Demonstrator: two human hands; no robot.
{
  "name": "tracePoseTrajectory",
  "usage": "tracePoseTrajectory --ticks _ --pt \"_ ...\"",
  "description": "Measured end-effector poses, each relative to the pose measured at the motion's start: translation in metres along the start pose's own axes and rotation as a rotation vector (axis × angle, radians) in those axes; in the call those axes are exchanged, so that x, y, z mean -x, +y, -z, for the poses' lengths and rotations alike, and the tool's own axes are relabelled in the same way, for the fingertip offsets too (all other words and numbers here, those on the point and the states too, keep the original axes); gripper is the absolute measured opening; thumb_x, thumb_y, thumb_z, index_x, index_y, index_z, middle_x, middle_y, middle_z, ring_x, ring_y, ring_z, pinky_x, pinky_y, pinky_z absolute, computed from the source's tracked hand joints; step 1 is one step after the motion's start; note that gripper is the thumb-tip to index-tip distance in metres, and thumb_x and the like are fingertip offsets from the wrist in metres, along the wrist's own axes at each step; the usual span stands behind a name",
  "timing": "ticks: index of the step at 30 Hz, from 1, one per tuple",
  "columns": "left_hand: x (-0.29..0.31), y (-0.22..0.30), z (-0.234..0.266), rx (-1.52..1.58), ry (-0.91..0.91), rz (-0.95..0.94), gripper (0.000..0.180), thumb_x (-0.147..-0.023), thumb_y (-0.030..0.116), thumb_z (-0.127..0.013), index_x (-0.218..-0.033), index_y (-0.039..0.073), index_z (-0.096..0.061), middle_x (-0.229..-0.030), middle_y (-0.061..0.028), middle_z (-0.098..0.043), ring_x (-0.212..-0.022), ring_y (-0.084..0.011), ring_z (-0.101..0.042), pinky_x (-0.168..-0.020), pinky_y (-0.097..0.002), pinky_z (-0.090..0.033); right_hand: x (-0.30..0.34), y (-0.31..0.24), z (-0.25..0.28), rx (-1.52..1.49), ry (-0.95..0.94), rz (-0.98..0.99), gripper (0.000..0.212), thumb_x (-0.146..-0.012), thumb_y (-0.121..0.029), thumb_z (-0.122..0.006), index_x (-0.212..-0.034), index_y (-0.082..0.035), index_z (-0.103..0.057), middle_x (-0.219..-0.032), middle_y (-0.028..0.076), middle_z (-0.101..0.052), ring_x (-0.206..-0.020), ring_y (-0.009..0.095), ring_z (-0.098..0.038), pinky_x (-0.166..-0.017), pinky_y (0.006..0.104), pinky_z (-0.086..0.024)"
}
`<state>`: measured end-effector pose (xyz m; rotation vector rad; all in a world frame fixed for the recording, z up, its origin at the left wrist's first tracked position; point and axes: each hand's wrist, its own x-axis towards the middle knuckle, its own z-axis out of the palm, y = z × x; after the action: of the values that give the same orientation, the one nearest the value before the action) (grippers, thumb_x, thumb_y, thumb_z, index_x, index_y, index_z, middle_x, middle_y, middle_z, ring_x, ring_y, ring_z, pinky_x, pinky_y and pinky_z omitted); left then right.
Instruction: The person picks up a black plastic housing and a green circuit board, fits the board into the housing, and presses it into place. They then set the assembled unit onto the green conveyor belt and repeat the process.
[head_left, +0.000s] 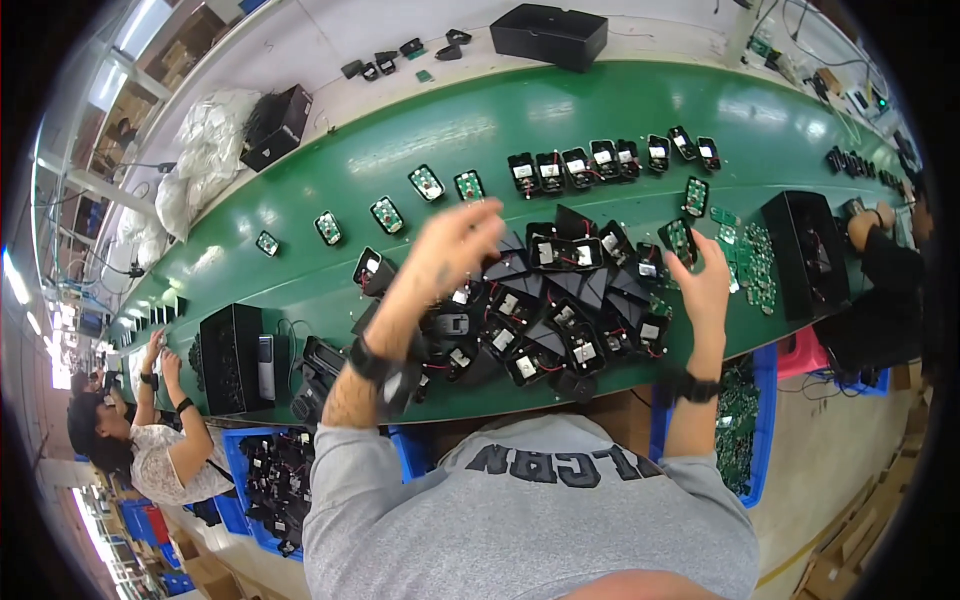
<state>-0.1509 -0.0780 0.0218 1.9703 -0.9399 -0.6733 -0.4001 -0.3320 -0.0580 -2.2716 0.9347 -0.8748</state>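
My right hand [705, 280] grips the edge of a small black plastic housing [678, 238] with a green circuit board in it, between thumb and fingers. Just beyond that stands another board-fitted housing [695, 196]. My left hand [455, 245], somewhat blurred, hovers over the near side of the row with its fingers apart and nothing visible in them. Beneath and between both hands lies a heap of black housings [527, 368], several with white parts and red wires inside. Close to my left hand's fingertips is a housing with a green board [468, 186].
Loose green circuit boards [757, 265] are piled right of the heap, beside a black box [815, 250]. More housings [575, 167] line the far side of the green table [400, 130]. Blue bins [765, 425] stand below the near edge. Other people work at both ends.
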Motion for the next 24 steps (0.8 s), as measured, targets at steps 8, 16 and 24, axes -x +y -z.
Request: tracePoseTrajectory --ticks 8,16,24 --pt "0.065 0.009 -0.079 0.770 -0.221 0.100 0.037 -0.093 0.011 -0.061 -0.128 0.001 -0.052 -0.096 -0.0104 -0.067 -0.073 -0.0165 -0.068 -0.055 -0.0248 -0.055 0.049 -0.120 0.001 -0.497 -0.439 0.397 0.055 -0.062 -0.003 -0.082 -0.114 -0.004 -0.066 -0.106 0.009 -0.068 -0.093 0.022 -0.062 -0.078 0.0327 -0.050" --pt "0.072 0.007 -0.080 0.958 -0.036 0.091 0.042 -0.091 0.002 -0.057 -0.131 -0.003 -0.048 -0.110 -0.0149 -0.064 -0.087 -0.0218 -0.069 -0.072 -0.0296 -0.060 0.067 -0.113 -0.040 -1.027 -0.379 0.063 0.024 -0.071 0.005 -0.072 -0.095 0.002 -0.071 -0.120 0.020 -0.064 -0.102 0.024 -0.062 -0.089 0.0344 -0.049" --pt "0.075 0.006 -0.089 0.951 -0.012 0.069 0.041 -0.090 -0.001 -0.057 -0.131 -0.003 -0.049 -0.108 -0.0128 -0.065 -0.091 -0.0216 -0.069 -0.074 -0.0291 -0.060 0.065 -0.110 -0.041 -0.900 -0.328 0.242 0.020 -0.072 0.004 -0.071 -0.092 0.000 -0.074 -0.118 0.018 -0.065 -0.112 0.029 -0.058 -0.093 0.0365 -0.046"
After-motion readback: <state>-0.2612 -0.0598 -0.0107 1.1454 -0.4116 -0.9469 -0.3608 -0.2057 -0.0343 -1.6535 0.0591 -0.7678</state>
